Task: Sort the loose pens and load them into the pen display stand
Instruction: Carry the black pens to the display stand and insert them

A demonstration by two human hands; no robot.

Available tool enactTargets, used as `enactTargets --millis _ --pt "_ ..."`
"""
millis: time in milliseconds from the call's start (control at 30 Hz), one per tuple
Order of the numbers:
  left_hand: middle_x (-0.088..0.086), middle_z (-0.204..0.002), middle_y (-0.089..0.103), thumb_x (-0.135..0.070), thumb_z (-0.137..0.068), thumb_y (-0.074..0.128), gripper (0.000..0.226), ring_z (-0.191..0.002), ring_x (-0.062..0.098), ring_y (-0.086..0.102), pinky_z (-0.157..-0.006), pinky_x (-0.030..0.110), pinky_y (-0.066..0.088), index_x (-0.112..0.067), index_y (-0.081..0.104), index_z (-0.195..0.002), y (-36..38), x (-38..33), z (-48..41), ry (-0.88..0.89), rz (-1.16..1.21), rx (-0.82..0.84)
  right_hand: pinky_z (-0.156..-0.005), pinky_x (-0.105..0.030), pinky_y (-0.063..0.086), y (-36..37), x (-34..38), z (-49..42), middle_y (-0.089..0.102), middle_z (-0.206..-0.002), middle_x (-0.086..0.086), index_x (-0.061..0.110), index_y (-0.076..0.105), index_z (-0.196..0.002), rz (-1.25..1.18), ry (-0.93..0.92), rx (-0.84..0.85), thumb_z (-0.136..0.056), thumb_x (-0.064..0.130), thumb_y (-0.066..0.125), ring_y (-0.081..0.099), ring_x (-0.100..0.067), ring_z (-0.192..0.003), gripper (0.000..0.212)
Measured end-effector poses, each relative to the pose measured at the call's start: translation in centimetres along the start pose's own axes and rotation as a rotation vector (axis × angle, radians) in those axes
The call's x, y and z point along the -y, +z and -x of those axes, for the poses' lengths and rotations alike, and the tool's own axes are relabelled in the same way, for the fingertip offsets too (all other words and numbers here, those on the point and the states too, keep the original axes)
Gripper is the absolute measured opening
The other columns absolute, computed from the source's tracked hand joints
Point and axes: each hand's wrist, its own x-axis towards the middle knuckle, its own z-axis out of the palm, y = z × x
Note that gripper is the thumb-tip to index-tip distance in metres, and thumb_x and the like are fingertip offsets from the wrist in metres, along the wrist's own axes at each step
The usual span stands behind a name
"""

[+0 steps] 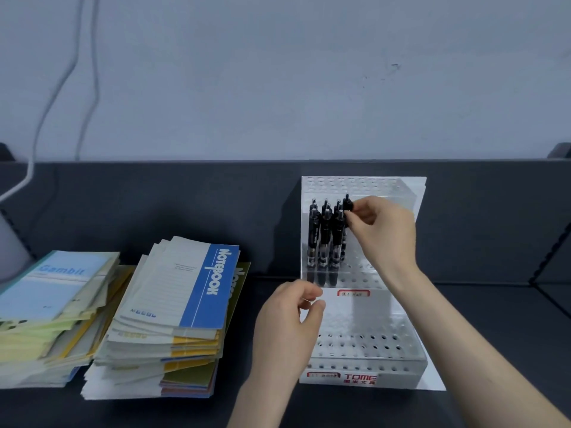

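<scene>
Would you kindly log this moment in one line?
right hand: pinches black pen at upper tier of stand | left hand: holds nothing

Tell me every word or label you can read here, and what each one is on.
"Notebook": blue band of the top notebook, middle stack.
"Gambit": light blue notebook at the left.
"TOME": red, front of the pen display stand; the characters under it are blurred.
Red-framed label on the stand's middle ledge: too small to read.
Small print on the notebook covers and the black pens: unreadable.
</scene>
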Motion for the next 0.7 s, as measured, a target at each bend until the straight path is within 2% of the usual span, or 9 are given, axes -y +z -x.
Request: enactTargets --millis 233,333,400,500,700 --pt "-0.021 -0.093 0.062 -0.022 -0.089 0.065 0.014 -0.092 -0.008 0.056 -0.078 0.018 0.052 -0.036 0.064 -0.093 -0.2 0.1 -0.2 -0.012 0.013 0.011 -0.073 -0.031 0.052 0.8 -0.7 0.1 0.065 -0.069 0.007 0.015 0.069 -0.084 0.007 0.043 -0.005 -0.084 0.022 0.069 0.064 -0.013 -0.072 0.007" --pt "-0.021 -0.093 0.062 -0.023 -0.089 0.065 0.012 -0.092 -0.007 0.057 -0.079 0.019 0.052 -0.034 0.065 -0.093 0.1 0.1 -0.3 -0.02 0.022 0.026 -0.073 -0.028 0.051 0.6 -0.8 0.3 0.066 -0.072 0.006 0.015 0.07 -0.086 0.034 0.043 0.035 -0.084 0.021 0.069 0.065 -0.013 -0.073 0.006" --pt "-0.022 -0.093 0.062 -0.023 -0.089 0.065 0.011 -0.092 -0.007 0.058 -0.079 0.019 0.051 -0.034 0.066 -0.092 0.2 0.1 -0.3 -0.018 0.027 0.037 -0.073 -0.025 0.05 0.0 -1.1 1.2 0.071 -0.079 0.006 0.017 0.072 -0.091 0.088 0.035 0.084 -0.085 0.023 0.068 0.066 -0.011 -0.076 0.009" --pt "-0.023 -0.094 0.062 -0.023 -0.088 0.065 0.012 -0.092 -0.008 0.057 -0.077 0.016 0.049 -0.034 0.065 -0.092 0.3 0.0 -0.5 0.018 0.013 0.055 -0.076 -0.027 0.051 -1.5 -1.4 4.0 0.073 -0.093 0.008 0.02 0.072 -0.101 0.154 0.036 0.062 -0.087 0.028 0.066 0.065 -0.008 -0.084 0.017" --pt "-0.024 -0.101 0.059 -0.028 -0.089 0.063 0.018 -0.091 -0.008 0.055 -0.077 0.008 0.044 -0.033 0.063 -0.106 1.6 -0.7 -0.4 0.155 -0.095 0.188 -0.083 -0.029 0.047 -5.3 -2.9 9.8 0.064 -0.12 0.009 0.023 0.063 -0.122 0.375 0.11 0.045 -0.087 0.027 0.064 0.059 -0.015 -0.11 0.035"
